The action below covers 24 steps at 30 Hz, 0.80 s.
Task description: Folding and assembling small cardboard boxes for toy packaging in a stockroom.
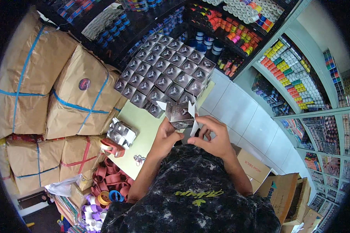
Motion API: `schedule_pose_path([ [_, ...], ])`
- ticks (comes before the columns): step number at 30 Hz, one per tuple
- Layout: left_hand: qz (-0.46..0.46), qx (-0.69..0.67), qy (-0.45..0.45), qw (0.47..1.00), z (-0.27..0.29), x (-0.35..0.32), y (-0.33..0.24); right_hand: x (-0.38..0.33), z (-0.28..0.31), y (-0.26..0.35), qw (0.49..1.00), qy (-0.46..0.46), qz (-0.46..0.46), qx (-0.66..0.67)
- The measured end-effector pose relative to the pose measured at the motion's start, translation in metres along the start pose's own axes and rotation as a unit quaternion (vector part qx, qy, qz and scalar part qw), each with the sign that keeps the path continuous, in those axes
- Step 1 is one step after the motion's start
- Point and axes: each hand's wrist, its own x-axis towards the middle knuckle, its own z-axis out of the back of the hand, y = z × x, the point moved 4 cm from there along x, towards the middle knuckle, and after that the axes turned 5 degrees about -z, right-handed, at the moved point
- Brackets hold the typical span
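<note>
In front of my chest I hold a small dark grey printed carton (180, 115) with its white-lined flaps standing up at the top. My left hand (166, 136) is closed around the carton's left and lower side, with the thumb pointing inward. On the other side, my right hand (213, 136) pinches a white flap at the carton's right edge between thumb and fingers. Just beyond the carton, a large block of matching closed cartons (155, 73) stands in rows on the pale yellow-green table (144, 120). What the held carton contains cannot be made out.
Left on the table lie a pile of folded cartons (121, 133), a red tape dispenser (112, 148) and a small shiny item (139, 159). Brown wrapped parcels (79, 89) crowd the left. Opened cardboard boxes (282, 194) stand right; shelves of thread spools (291, 73) line the right and back.
</note>
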Motion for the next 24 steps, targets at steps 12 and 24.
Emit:
schedule_pose_path([
  [12, -0.014, 0.008, -0.054, 0.998, 0.003, -0.002, 0.000, -0.004, -0.004, -0.001, 0.994, -0.010, -0.075, 0.084],
  [24, -0.037, -0.074, -0.142, 0.986, 0.014, -0.009, -0.007, -0.001, -0.001, -0.015, 0.993, -0.078, 0.023, 0.089],
])
